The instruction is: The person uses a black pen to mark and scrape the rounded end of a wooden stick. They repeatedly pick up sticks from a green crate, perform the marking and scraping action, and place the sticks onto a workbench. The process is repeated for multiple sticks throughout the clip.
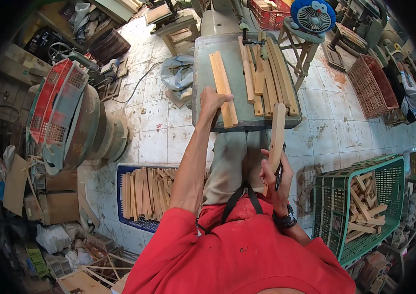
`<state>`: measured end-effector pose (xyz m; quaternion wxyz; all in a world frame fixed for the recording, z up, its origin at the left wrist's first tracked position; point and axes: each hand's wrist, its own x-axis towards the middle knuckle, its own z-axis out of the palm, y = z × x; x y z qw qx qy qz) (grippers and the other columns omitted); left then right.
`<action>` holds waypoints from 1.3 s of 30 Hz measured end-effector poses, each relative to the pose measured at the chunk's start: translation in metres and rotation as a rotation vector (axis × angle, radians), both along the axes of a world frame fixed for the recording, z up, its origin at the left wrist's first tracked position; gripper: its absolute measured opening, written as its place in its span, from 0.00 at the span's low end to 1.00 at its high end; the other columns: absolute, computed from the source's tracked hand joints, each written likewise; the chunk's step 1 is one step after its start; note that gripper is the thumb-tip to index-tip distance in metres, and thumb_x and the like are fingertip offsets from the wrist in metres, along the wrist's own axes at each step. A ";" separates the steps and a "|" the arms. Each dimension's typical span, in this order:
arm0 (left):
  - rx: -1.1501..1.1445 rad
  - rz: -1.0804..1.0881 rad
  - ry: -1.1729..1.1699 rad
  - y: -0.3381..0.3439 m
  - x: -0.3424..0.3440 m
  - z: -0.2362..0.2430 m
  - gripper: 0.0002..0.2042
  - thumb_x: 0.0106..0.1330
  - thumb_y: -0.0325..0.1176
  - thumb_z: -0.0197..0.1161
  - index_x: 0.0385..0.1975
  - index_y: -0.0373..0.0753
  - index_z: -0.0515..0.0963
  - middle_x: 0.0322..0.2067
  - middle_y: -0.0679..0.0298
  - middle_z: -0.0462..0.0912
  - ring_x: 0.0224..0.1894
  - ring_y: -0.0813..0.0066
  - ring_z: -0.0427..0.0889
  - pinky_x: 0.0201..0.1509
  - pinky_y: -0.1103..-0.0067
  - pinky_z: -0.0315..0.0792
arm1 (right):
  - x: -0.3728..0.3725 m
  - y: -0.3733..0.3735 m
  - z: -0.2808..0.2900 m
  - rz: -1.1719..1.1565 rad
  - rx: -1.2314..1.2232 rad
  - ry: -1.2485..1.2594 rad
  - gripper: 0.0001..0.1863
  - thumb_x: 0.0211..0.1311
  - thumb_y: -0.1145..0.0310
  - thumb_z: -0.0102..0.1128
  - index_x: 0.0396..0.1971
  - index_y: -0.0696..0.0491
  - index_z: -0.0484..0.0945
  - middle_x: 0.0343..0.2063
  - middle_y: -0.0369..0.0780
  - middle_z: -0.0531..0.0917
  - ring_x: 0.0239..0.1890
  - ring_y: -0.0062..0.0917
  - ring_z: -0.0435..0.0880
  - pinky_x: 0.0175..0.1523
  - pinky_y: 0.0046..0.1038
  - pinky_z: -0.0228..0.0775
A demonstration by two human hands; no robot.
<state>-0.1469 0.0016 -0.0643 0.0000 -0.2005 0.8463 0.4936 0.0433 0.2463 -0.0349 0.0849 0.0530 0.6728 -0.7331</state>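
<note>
My left hand is closed at the side of a pair of light wooden strips, its thumb over them. They lie side by side on a worn grey-green machine table. In my right hand is another wooden strip, held tilted with its far end near the table's front edge. A black pen is held in the same hand, pointing down along the palm. To the right on the table lie several more wooden strips, some with small dark holes near their ends.
A black clamp-like fitting hangs above the strips at the back. On the floor stand a blue crate of strips at left and a green crate of wood pieces at right. A blue fan sits on a stool behind right.
</note>
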 end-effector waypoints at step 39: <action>0.913 -0.038 0.451 0.028 0.151 0.058 0.25 0.69 0.27 0.58 0.62 0.32 0.57 0.47 0.51 0.81 0.47 0.66 0.83 0.50 0.72 0.78 | -0.001 -0.040 0.004 0.238 0.150 0.188 0.22 0.64 0.67 0.61 0.55 0.59 0.70 0.25 0.38 0.81 0.23 0.18 0.79 0.28 0.21 0.71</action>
